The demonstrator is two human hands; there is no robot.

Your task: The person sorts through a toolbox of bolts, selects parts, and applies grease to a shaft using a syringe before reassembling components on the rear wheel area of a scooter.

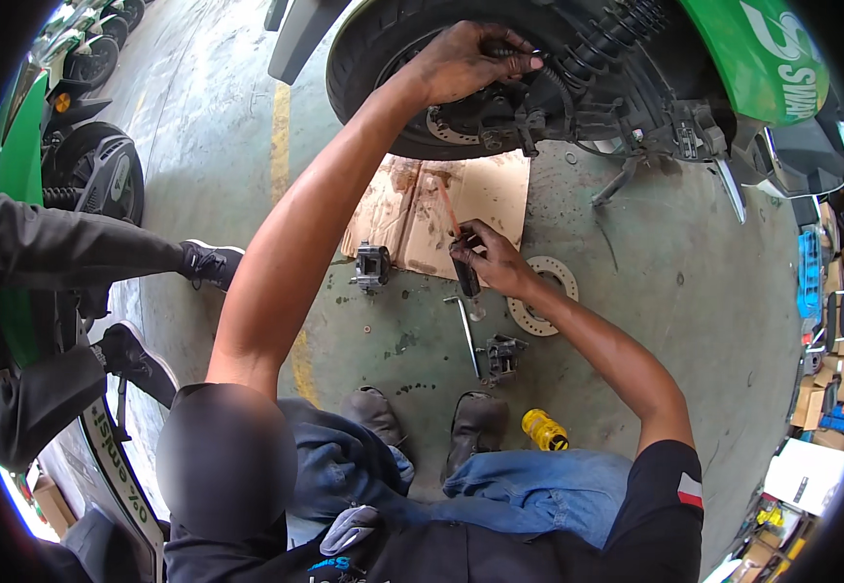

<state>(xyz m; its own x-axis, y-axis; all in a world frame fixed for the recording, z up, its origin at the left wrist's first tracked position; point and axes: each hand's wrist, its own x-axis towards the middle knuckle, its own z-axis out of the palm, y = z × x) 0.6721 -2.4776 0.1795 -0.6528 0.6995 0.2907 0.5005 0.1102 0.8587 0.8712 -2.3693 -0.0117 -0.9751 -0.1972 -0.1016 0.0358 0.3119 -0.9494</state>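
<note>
My left hand [475, 64] reaches up to the scooter's rear wheel [363, 78], beside the black shock absorber spring [621, 44]. Its thumb and fingers pinch together next to a ribbed black hose [560, 83]; what lies between them is too small to make out. Lower down, my right hand [488, 257] grips a screwdriver-like tool [465, 277] with a dark, partly clear handle and a thin orange shaft pointing up over the stained cardboard [480, 204]. Close by on the floor are a brake disc [560, 277], a metal L-shaped wrench [467, 335] and two brake calipers [371, 265] [504, 360].
A yellow container [544, 429] lies near my right shoe [475, 428]. On the left, another person's legs [82, 243] and shoes extend toward me, with parked scooters [101, 175] behind. Boxes and parts [830, 379] line the right side. The scooter's stand [616, 183] reaches the floor.
</note>
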